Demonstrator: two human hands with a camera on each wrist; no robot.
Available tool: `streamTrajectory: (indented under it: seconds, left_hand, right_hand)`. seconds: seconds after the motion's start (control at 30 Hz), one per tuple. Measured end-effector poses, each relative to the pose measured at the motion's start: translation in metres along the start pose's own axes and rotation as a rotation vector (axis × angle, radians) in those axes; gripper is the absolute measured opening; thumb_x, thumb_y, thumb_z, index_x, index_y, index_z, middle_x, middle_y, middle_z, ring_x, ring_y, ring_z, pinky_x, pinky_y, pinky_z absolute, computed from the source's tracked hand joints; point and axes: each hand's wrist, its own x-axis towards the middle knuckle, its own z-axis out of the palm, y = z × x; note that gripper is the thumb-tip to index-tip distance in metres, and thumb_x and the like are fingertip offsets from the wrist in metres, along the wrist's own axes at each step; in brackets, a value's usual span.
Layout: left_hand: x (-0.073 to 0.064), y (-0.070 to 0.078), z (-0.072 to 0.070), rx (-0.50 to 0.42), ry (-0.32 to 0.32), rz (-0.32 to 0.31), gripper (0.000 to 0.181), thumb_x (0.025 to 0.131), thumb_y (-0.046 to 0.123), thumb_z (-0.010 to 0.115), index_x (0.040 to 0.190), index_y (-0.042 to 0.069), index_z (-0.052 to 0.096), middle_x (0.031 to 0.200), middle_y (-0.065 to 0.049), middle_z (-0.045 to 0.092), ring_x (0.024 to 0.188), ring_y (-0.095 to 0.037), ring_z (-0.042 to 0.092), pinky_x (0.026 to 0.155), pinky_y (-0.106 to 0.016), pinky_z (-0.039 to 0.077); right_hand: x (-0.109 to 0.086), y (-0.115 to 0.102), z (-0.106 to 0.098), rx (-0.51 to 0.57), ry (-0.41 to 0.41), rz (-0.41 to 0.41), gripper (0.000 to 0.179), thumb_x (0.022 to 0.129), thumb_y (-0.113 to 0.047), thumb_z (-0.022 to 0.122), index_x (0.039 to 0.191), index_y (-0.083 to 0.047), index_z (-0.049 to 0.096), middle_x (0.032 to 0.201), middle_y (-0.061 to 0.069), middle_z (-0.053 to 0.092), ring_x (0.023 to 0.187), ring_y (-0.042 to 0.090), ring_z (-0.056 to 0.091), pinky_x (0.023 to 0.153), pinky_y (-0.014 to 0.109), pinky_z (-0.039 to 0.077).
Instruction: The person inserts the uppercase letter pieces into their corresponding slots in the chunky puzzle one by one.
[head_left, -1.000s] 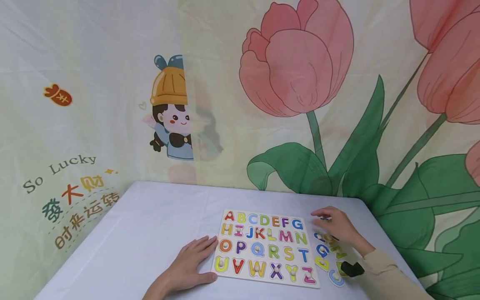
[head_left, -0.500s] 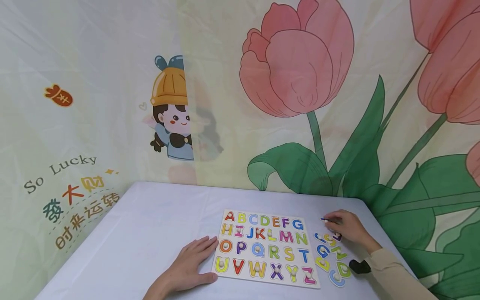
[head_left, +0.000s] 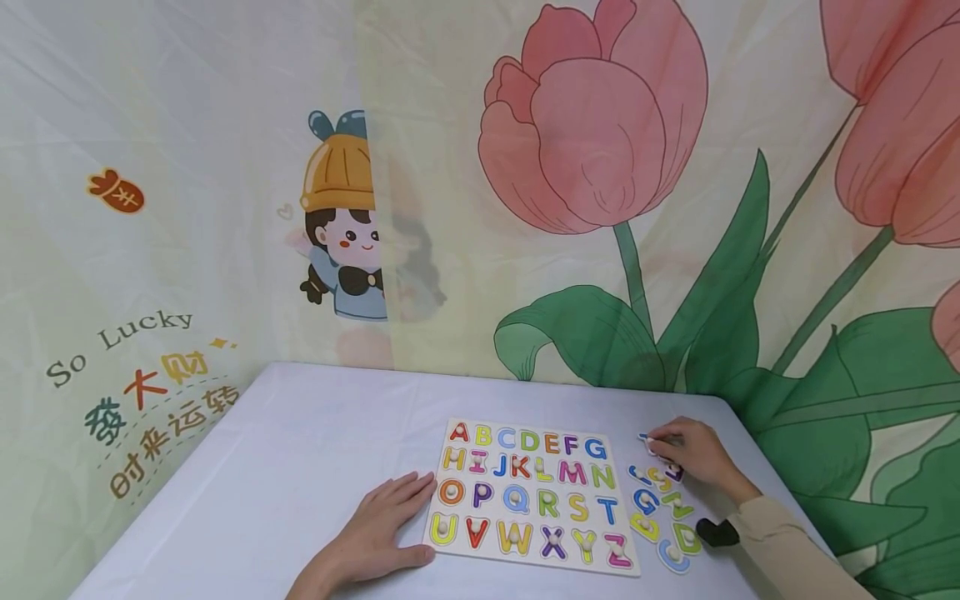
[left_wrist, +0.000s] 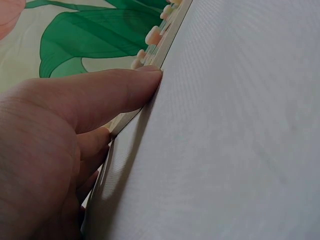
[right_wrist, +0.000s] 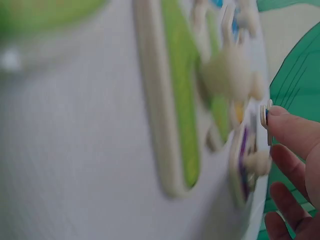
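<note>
A wooden alphabet puzzle board [head_left: 525, 559] lies on the white table, with knobbed letter pieces in many of its slots. My left hand [head_left: 382, 521] rests flat at the board's left side, fingers extended and touching its edge. In the left wrist view the thumb [left_wrist: 120, 90] presses on that edge. Right of the board's top corner, my right hand [head_left: 686, 450] pinches a small blue letter piece [head_left: 645, 440] between thumb and fingers. The right wrist view shows this piece [right_wrist: 264, 116] nearly edge-on, so its letter is hard to read.
Loose letter pieces lie right of the board, among them a blue G [head_left: 644, 502], a green N [head_left: 677, 504], a green D [head_left: 686, 539] and a light blue C [head_left: 672, 557]. A printed curtain [head_left: 435, 183] hangs behind the table [head_left: 315, 433].
My right hand has drawn back to the right, away from the board's corner, with the blue piece. Lately the piece has turned in the fingers. My left hand stays put.
</note>
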Motion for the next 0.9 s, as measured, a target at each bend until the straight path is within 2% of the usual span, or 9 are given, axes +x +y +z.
streamTrajectory:
  seconds: [0.1,0.17,0.27,0.37,0.7,0.83,0.9]
  left_hand:
    - [0.000,0.000,0.000,-0.004,-0.004,-0.003,0.096,0.088,0.066,0.074,0.163,0.015,0.044,0.171,0.002,0.039,0.159,-0.033,0.031,0.126,-0.066,0.021]
    - [0.000,0.000,0.000,-0.008,-0.009,-0.009,0.096,0.088,0.066,0.073,0.164,0.015,0.044,0.171,0.002,0.039,0.159,-0.033,0.030,0.126,-0.066,0.021]
    - [0.000,-0.001,0.000,-0.009,-0.014,-0.015,0.096,0.088,0.066,0.073,0.164,0.016,0.043,0.171,0.003,0.039,0.159,-0.032,0.030,0.127,-0.066,0.020]
    - [0.000,-0.001,0.000,-0.004,-0.009,-0.009,0.096,0.088,0.066,0.074,0.164,0.016,0.043,0.171,0.003,0.039,0.159,-0.032,0.030,0.127,-0.065,0.020]
    - [0.002,-0.003,0.003,0.005,0.006,-0.003,0.096,0.088,0.068,0.073,0.164,0.017,0.043,0.171,0.004,0.039,0.160,-0.031,0.030,0.127,-0.064,0.020]
    - [0.002,-0.003,0.003,0.004,0.008,-0.002,0.096,0.088,0.068,0.073,0.164,0.017,0.044,0.170,0.004,0.039,0.159,-0.032,0.030,0.127,-0.064,0.020]
    - [0.002,-0.003,0.003,0.003,0.010,0.003,0.096,0.088,0.067,0.073,0.163,0.016,0.044,0.170,0.003,0.040,0.159,-0.032,0.031,0.127,-0.065,0.020]
  right_hand:
    - [-0.002,-0.012,-0.001,0.003,0.019,-0.024,0.020,0.095,-0.019,0.082,0.110,-0.007,0.082,0.107,0.006,0.073,0.104,0.029,0.067,0.094,0.052,0.057]
    - [-0.005,-0.021,-0.002,0.017,0.021,-0.033,0.018,0.094,-0.019,0.083,0.109,-0.008,0.083,0.106,0.005,0.073,0.105,0.030,0.067,0.094,0.053,0.057]
    - [-0.009,-0.035,-0.001,0.023,0.007,-0.029,0.017,0.094,-0.020,0.084,0.108,-0.012,0.084,0.106,0.003,0.073,0.101,0.026,0.065,0.087,0.044,0.058]
    - [-0.015,-0.049,0.000,0.028,-0.030,-0.007,0.016,0.094,-0.023,0.083,0.108,-0.015,0.084,0.106,-0.001,0.073,0.097,0.021,0.061,0.081,0.037,0.053]
    - [-0.042,-0.080,0.015,0.068,-0.103,-0.010,0.010,0.091,-0.022,0.086,0.101,-0.024,0.084,0.098,-0.011,0.070,0.102,0.017,0.063,0.089,0.042,0.057]
    - [-0.053,-0.089,0.022,0.093,-0.137,0.016,0.009,0.090,-0.023,0.086,0.098,-0.027,0.083,0.097,-0.013,0.070,0.101,0.014,0.063,0.091,0.036,0.057]
    - [-0.057,-0.092,0.025,0.095,-0.147,0.015,0.009,0.090,-0.024,0.087,0.097,-0.028,0.083,0.096,-0.014,0.069,0.098,0.013,0.062,0.086,0.031,0.056]
